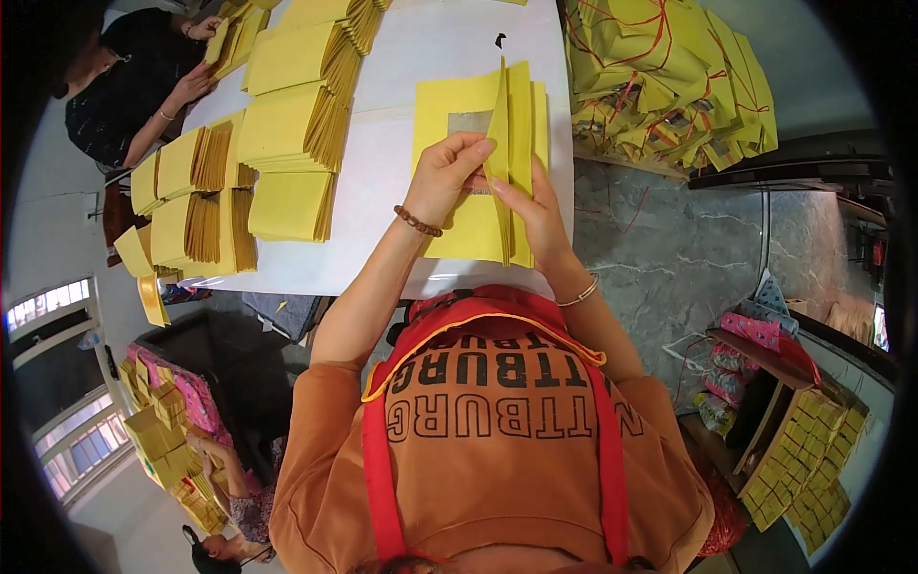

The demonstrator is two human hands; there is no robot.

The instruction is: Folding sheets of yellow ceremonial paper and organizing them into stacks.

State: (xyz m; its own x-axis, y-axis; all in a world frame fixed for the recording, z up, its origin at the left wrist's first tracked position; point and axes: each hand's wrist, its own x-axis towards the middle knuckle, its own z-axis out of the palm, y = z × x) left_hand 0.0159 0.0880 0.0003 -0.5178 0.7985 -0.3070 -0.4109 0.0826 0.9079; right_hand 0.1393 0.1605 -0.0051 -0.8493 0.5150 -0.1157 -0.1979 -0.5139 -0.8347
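Observation:
Yellow paper sheets (449,230) lie on the white table before me, with a grey patch (469,122) on the one at the left. Their right part is raised and folded over into upright layers. My left hand (451,172), a brown bead bracelet at its wrist, pinches the left edge of the raised yellow paper (501,105). From the right side my right hand (538,218) grips the same layers, its thumb on their near face and its fingers mostly hidden behind them. Both hands are closed on the paper, close together.
Several stacks of folded yellow paper (292,206) stand along the table's left side. At the far left a co-worker's hands (196,81) handle yellow paper. Yellow bundles tied with red string (669,86) are piled beyond the right edge. Another person (229,488) sits at lower left.

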